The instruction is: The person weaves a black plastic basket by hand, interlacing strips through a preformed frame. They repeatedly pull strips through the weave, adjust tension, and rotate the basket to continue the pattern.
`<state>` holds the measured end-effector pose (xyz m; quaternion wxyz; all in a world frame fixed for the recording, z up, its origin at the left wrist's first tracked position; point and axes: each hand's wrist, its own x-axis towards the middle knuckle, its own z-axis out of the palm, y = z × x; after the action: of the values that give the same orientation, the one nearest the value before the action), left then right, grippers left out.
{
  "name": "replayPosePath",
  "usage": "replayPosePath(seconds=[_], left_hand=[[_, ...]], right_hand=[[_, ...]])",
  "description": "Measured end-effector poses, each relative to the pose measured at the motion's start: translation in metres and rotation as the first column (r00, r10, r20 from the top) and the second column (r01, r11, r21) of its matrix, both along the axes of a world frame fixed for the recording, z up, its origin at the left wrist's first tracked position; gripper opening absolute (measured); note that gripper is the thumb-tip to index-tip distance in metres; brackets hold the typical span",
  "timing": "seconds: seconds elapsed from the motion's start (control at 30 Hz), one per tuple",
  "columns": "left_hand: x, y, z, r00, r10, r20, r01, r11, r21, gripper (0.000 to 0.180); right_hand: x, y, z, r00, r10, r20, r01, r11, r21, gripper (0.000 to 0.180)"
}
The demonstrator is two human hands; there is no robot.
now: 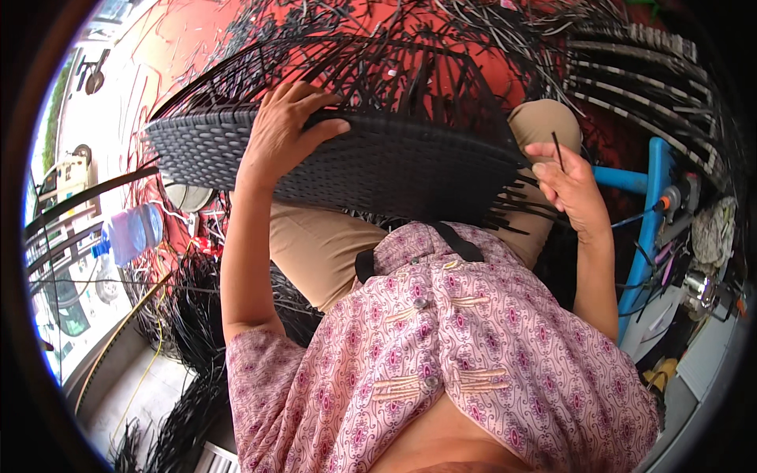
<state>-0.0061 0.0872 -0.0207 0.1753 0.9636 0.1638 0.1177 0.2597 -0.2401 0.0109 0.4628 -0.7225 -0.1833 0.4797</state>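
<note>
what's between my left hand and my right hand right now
In the head view, the dark woven panel spans the stretch. Your left hand grips its top edge; your right hand, pinching a thin black strand, is at its right end.

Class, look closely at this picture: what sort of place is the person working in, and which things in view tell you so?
Probably a small weaving workshop. The left hand steadies a half-woven black basket, the right hand pinches a black strip, and loose strips lie heaped on the floor.

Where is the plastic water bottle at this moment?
In the head view, the water bottle lies at the far left, beside the loose black strips, below the woven black panel that the left hand grips.
</note>
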Motion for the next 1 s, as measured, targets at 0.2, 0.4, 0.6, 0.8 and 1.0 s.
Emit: replayPosePath(seconds=[0.2, 0.4, 0.6, 0.8, 1.0], left_hand=[[0.004, -0.007, 0.002, 0.995, 0.050, 0.081, -0.029, 0.972, -0.233, 0.031], [-0.001, -0.014, 0.003, 0.996, 0.072, 0.058, -0.055, 0.965, -0.258, 0.034], [0.050, -0.070, 0.016, 0.994, -0.068, 0.090, 0.069, 0.998, -0.010, 0.054], [0.081, -0.108, 0.004, 0.983, -0.128, 0.132, 0.155, 0.964, -0.215, 0.029], [0.113, -0.111, 0.019, 0.987, -0.140, 0.082, 0.159, 0.938, -0.309, 0.018]], right_hand=[[0.000, -0.011, -0.004, 0.999, 0.008, -0.039, -0.007, 1.000, 0.025, 0.033], [-0.009, -0.018, -0.003, 0.997, -0.006, -0.077, 0.006, 1.000, 0.009, 0.035], [0.020, -0.034, 0.002, 0.976, -0.006, 0.216, 0.009, 1.000, -0.013, 0.049], [0.037, -0.036, 0.009, 0.970, -0.205, 0.129, 0.175, 0.961, 0.213, 0.044], [0.040, -0.017, -0.022, 0.973, -0.039, 0.227, -0.003, 0.983, 0.184, 0.023]])
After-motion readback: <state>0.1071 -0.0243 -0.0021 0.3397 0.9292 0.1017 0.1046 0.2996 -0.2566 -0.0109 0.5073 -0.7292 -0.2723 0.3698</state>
